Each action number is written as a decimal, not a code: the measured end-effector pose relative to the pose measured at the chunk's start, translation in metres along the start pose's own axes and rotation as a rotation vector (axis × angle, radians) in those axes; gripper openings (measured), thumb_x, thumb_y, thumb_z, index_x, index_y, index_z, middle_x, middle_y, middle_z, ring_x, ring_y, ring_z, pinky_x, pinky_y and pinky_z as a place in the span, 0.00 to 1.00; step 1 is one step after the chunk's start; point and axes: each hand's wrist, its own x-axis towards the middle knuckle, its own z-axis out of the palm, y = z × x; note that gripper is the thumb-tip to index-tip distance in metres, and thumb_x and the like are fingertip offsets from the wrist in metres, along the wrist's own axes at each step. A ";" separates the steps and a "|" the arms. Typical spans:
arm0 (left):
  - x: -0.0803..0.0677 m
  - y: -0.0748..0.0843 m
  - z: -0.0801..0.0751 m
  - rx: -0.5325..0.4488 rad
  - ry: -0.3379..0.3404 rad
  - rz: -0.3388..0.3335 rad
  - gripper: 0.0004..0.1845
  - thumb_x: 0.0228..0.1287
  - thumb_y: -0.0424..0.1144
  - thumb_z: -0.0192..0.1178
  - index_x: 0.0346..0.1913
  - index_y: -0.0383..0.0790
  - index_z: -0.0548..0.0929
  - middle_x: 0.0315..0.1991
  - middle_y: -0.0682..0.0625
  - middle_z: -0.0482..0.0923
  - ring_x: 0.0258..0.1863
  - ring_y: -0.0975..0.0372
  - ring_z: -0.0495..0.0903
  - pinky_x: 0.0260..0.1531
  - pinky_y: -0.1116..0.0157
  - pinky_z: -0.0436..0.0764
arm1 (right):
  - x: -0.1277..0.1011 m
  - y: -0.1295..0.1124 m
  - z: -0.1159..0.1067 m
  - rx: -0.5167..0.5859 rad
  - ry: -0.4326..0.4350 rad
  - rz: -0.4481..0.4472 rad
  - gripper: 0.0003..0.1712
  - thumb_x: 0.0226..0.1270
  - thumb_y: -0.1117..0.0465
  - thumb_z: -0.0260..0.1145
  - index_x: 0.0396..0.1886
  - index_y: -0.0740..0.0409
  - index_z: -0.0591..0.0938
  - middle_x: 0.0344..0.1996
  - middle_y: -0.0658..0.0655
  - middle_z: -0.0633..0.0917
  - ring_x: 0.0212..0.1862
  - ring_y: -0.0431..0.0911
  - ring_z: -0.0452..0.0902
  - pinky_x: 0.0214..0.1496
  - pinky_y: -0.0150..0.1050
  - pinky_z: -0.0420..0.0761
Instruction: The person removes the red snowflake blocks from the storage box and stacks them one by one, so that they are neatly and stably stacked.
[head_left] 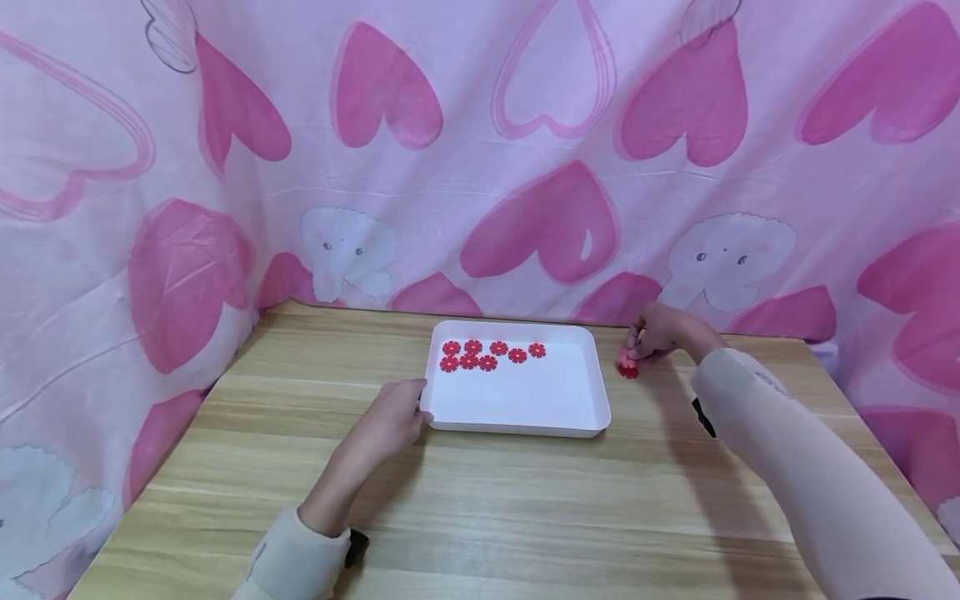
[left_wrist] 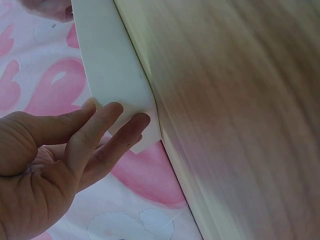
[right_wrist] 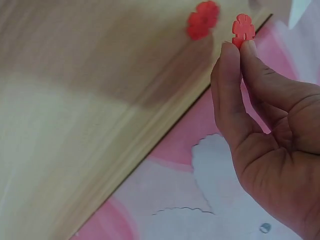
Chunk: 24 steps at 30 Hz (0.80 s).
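Note:
My right hand [head_left: 663, 331] pinches a red flower-shaped plastic disc [right_wrist: 243, 27] upright between thumb and fingertips. Close below it, a second red disc [right_wrist: 203, 20] lies on the wooden table, right of the tray. The white rectangular tray [head_left: 517, 408] stands mid-table; several matching red discs [head_left: 487, 363] lie flat toward its back left, in two uneven rows. At the tray's front left corner, my left hand [head_left: 390, 412] grips the wall. In the left wrist view its thumb is at the rim and its fingertips [left_wrist: 142, 120] lie against the outer side.
A pink curtain [head_left: 465, 183] with hearts and white cartoon animals hangs behind the table and along its sides. The wooden tabletop [head_left: 525, 517] stretches in front of the tray, and its back edge runs close behind the tray and my right hand.

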 end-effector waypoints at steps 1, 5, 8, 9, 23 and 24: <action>0.000 0.000 0.000 -0.002 -0.002 -0.001 0.15 0.63 0.23 0.63 0.53 0.27 0.82 0.41 0.41 0.84 0.32 0.57 0.76 0.27 0.66 0.78 | 0.000 0.002 0.001 -0.002 0.002 0.002 0.07 0.64 0.71 0.69 0.38 0.70 0.80 0.32 0.58 0.81 0.30 0.43 0.79 0.38 0.39 0.86; -0.001 0.000 0.000 -0.012 -0.004 -0.009 0.15 0.64 0.23 0.62 0.54 0.27 0.81 0.42 0.40 0.84 0.32 0.57 0.76 0.27 0.66 0.78 | 0.001 0.009 0.006 -0.006 0.002 0.000 0.05 0.64 0.71 0.68 0.36 0.68 0.80 0.32 0.58 0.81 0.31 0.43 0.79 0.37 0.39 0.85; -0.001 0.000 0.000 -0.015 -0.007 -0.014 0.15 0.64 0.23 0.62 0.54 0.27 0.81 0.42 0.41 0.84 0.32 0.57 0.76 0.27 0.66 0.78 | 0.002 0.011 0.010 0.012 -0.004 0.001 0.05 0.64 0.72 0.67 0.36 0.69 0.79 0.32 0.59 0.80 0.31 0.44 0.80 0.38 0.41 0.86; -0.001 0.000 0.000 -0.014 -0.008 -0.015 0.15 0.64 0.23 0.62 0.54 0.27 0.81 0.42 0.41 0.84 0.32 0.57 0.76 0.27 0.66 0.77 | 0.003 0.012 0.011 0.017 -0.005 0.009 0.05 0.65 0.72 0.67 0.37 0.70 0.79 0.32 0.59 0.80 0.31 0.45 0.80 0.39 0.41 0.86; 0.001 0.001 0.000 0.010 -0.009 -0.009 0.17 0.64 0.23 0.63 0.56 0.27 0.80 0.46 0.39 0.84 0.35 0.56 0.76 0.29 0.65 0.78 | 0.006 0.011 0.018 0.017 0.015 0.048 0.08 0.64 0.66 0.67 0.37 0.67 0.79 0.29 0.55 0.82 0.30 0.45 0.80 0.39 0.41 0.86; 0.001 0.001 0.000 0.010 -0.009 -0.009 0.17 0.64 0.23 0.63 0.56 0.27 0.80 0.46 0.39 0.84 0.35 0.56 0.76 0.29 0.65 0.78 | 0.006 0.011 0.018 0.014 0.013 0.036 0.08 0.64 0.66 0.67 0.37 0.67 0.79 0.29 0.55 0.82 0.31 0.45 0.80 0.39 0.41 0.86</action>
